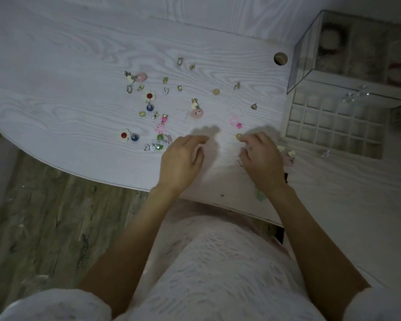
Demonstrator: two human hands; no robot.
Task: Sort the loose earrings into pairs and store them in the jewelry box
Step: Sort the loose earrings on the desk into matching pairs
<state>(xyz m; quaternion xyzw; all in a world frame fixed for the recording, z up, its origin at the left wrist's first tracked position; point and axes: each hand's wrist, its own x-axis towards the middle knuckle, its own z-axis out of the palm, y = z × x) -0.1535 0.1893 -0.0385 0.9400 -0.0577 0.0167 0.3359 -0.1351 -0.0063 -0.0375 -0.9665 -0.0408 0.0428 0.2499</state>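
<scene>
While over scattered earrings (pixel 150 96): two hands, left hand (pixel 182 158), right hand (pixel 262 156).

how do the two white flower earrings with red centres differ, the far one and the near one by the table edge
The far flower earring lies in the middle of the scatter, its blue bead hanging toward the person, below it in the picture. The near flower earring lies close to the table edge, its blue bead off to the right. Both have pale petals, a red centre and a blue bead, so they look like a pair.
</scene>
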